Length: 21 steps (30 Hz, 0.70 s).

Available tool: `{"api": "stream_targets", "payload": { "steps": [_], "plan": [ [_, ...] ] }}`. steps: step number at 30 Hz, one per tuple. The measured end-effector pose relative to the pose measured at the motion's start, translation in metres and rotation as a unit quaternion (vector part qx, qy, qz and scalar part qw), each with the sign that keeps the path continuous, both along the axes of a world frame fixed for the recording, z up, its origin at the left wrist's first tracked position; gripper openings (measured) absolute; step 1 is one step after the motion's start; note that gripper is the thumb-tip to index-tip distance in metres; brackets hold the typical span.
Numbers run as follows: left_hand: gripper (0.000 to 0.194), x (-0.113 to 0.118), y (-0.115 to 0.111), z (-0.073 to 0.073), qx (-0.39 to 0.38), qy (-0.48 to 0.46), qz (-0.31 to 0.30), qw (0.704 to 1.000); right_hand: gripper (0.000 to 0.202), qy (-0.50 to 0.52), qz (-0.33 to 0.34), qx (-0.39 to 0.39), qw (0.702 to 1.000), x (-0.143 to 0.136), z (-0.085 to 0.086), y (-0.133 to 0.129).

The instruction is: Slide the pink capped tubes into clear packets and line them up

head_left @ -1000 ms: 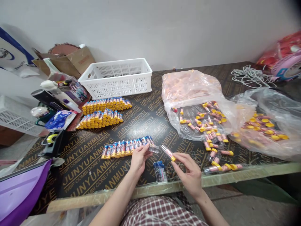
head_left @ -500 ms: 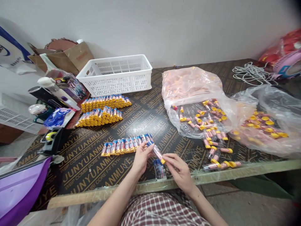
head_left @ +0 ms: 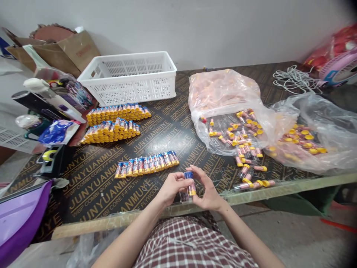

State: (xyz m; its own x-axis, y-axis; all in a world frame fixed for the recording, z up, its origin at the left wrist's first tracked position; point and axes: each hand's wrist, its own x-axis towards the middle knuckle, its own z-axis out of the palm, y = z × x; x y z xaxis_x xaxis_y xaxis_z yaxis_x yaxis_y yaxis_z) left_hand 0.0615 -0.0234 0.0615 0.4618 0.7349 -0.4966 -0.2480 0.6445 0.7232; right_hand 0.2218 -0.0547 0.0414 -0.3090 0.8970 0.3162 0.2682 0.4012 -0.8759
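Note:
A small clear tube [head_left: 190, 184] with a blue top and yellow bottom stands nearly upright between both hands near the table's front edge. My left hand [head_left: 176, 187] pinches it from the left. The thumb and fingertips of my right hand [head_left: 205, 190] touch its top and bottom from the right. Beneath the hands lies a small stack of printed labels [head_left: 184, 196], mostly hidden. A row of labelled tubes [head_left: 146, 165] lies just beyond my left hand. Two stacked piles of such tubes [head_left: 111, 130] rest farther back on the left.
A white basket [head_left: 134, 87] stands at the back. Plastic bags [head_left: 225, 91] spill yellow-capped tubes [head_left: 247, 149] on the right. A tape dispenser [head_left: 51, 160], bottles and a purple dustpan-like object [head_left: 25, 219] are at the left. Cord [head_left: 295, 80] and a pink fan [head_left: 338, 70] sit back right.
The tube has turned from slanted to nearly upright, and my right hand has risen, its fingers now at both ends. The view has shifted a little.

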Motion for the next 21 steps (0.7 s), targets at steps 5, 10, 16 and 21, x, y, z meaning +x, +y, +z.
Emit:
{"api": "stream_targets", "payload": {
  "steps": [5,10,16,21],
  "plan": [
    [0.04,0.0,0.0,0.001,-0.001,0.004,0.002,1.0,0.089,0.024,-0.008,0.004,1.0,-0.001,-0.004,-0.002],
    [0.043,0.001,-0.001,0.004,-0.003,0.013,0.006,1.0,0.088,0.038,-0.009,0.009,0.999,-0.003,-0.001,-0.002],
    [0.042,0.001,-0.001,0.003,-0.003,0.004,0.006,1.0,0.087,0.027,-0.01,-0.002,1.0,-0.001,-0.001,-0.004],
    [0.04,0.001,-0.002,0.003,0.001,0.008,0.02,1.0,0.087,0.021,0.006,-0.006,1.0,-0.007,0.006,-0.002]
  ]
}}
